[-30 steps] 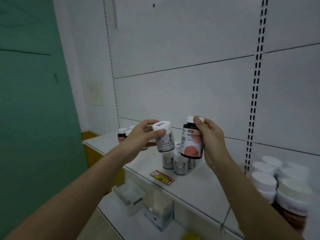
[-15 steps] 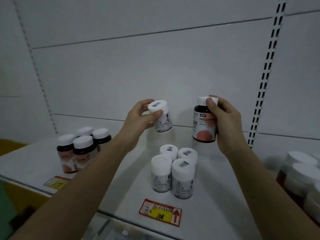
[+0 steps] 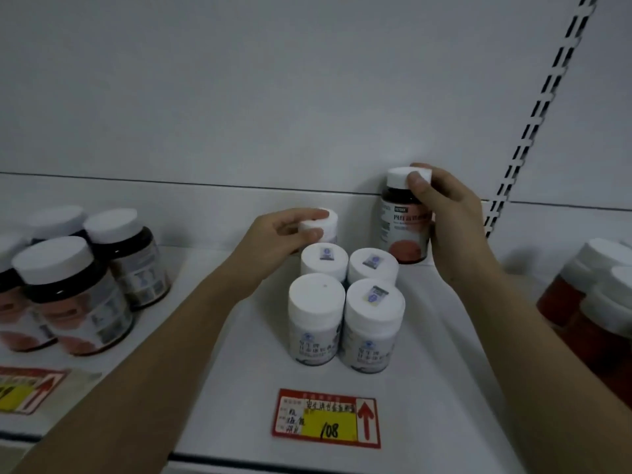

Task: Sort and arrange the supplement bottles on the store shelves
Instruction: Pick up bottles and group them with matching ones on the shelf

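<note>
My left hand [image 3: 273, 237] grips a small white bottle [image 3: 325, 224] by its cap, low behind a block of several white bottles [image 3: 345, 302] in the middle of the white shelf [image 3: 444, 371]. Its body is hidden behind them. My right hand [image 3: 448, 217] holds a dark brown bottle [image 3: 403, 227] with a white cap and a red-and-white label, upright close to the back wall, right of the white block. Whether its base touches the shelf I cannot tell.
Several dark brown white-capped bottles [image 3: 78, 285] stand at the left. More white-capped jars [image 3: 595, 295] sit at the right edge. A red and yellow price tag [image 3: 328, 419] lies at the shelf front, another tag [image 3: 24, 388] at the left. A slotted upright [image 3: 533, 114] runs up the back wall.
Both hands have come down toward the shelf. The white bottle dropped behind the white block and the brown bottle sank to the back right. The view moved closer and lower.
</note>
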A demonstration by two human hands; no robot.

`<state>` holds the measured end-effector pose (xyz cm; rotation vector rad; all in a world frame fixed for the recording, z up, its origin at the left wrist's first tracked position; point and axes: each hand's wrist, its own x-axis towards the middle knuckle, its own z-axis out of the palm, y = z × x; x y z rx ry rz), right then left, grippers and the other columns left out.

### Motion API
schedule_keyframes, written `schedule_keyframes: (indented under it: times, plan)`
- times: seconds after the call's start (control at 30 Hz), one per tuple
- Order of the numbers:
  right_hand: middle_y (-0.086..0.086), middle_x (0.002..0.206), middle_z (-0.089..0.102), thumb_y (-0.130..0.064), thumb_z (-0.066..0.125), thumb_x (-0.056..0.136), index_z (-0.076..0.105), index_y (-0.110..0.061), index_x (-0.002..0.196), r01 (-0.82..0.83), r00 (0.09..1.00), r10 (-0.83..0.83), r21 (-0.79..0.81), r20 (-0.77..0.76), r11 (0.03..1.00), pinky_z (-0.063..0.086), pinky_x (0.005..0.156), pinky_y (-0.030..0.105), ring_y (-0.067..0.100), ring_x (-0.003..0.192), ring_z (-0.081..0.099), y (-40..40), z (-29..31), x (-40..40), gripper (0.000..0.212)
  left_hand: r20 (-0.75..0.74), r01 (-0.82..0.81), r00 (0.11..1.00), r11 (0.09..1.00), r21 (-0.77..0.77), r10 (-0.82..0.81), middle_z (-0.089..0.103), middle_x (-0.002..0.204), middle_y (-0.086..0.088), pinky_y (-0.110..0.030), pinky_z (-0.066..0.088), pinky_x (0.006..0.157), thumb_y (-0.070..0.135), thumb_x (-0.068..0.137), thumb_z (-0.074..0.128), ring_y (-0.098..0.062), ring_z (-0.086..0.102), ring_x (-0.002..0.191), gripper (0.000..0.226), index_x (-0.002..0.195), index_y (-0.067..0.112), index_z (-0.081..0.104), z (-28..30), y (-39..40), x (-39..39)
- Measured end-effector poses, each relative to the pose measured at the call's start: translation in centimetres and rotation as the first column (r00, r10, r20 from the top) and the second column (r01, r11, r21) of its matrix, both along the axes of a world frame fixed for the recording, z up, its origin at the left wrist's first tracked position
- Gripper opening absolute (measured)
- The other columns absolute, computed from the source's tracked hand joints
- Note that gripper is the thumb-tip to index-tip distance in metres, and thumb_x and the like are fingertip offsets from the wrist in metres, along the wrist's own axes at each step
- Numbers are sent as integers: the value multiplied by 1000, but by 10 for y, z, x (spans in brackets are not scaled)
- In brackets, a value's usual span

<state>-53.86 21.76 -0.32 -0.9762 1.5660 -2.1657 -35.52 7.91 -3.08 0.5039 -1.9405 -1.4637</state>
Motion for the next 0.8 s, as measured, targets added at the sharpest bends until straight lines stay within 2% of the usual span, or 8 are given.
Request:
schedule_keyframes:
  times: [0.17, 0.27, 0.37, 0.53, 0.6, 0.7, 0.8]
  plan:
    - [-4, 94, 72, -18, 65, 92, 68, -9, 116, 8, 1000, -8, -2, -12, 1000, 52, 74, 24, 3, 83, 68, 2, -3, -1, 25, 81, 40, 996, 999, 7, -41, 72, 106, 9, -15, 52, 72, 13, 101, 46, -1, 67, 88, 28, 107, 23, 71, -5, 1, -3]
    - [-4, 92, 72, -19, 65, 92, 69, -11, 113, 7, 1000, -7, -12, -13, 1000, 53, 72, 24, 3, 82, 68, 2, -2, -2, 22, 96, 46, 994, 999, -5, -46, 70, 105, 10, -14, 51, 68, 15, 102, 44, 1, 65, 84, 28, 114, 21, 68, -4, 1, -2]
    - [-5, 90, 72, -20, 65, 92, 69, -11, 112, -13, 1000, 13, -16, -4, 1000, 54, 71, 26, 4, 80, 68, 0, -4, -2, 22, 109, 56, 992, 998, 11, -57, 70, 109, 8, -16, 52, 70, 18, 103, 43, -2, 67, 90, 30, 124, 24, 63, -5, 0, 1]
    - [1, 99, 73, -20, 64, 93, 66, -7, 119, -27, 1000, 27, 4, -14, 1000, 56, 71, 24, 4, 83, 70, -1, -6, 2, 29, 112, 17, 994, 1000, -15, -15, 68, 115, 6, -15, 52, 70, 19, 102, 45, -1, 68, 92, 30, 128, 25, 60, -2, -2, 2]
    - [7, 106, 72, -19, 64, 93, 66, -7, 120, -22, 1000, 22, -15, -9, 1000, 57, 77, 28, 9, 89, 70, 2, 1, 6, 29, 110, -11, 994, 999, -53, 16, 68, 118, 4, -19, 54, 77, 19, 102, 45, -5, 68, 98, 29, 127, 24, 60, -1, 0, 3]
    - [10, 115, 70, -19, 63, 94, 65, -9, 122, 13, 995, -18, -51, -96, 999, 55, 85, 30, 16, 101, 68, 15, 17, 14, 29, 73, -94, 992, 985, -143, 105, 67, 119, 6, -29, 50, 97, 19, 101, 48, -7, 63, 110, 25, 122, 27, 61, 3, 6, 10]
    - [8, 116, 70, -22, 61, 95, 64, -9, 123, -34, 994, 21, -121, -110, 992, 55, 89, 32, 18, 106, 68, 25, 40, 27, 31, -21, -193, 981, 956, -219, 193, 68, 114, 8, -22, 46, 97, 14, 100, 50, 2, 60, 108, 23, 116, 26, 60, 19, 17, 20]
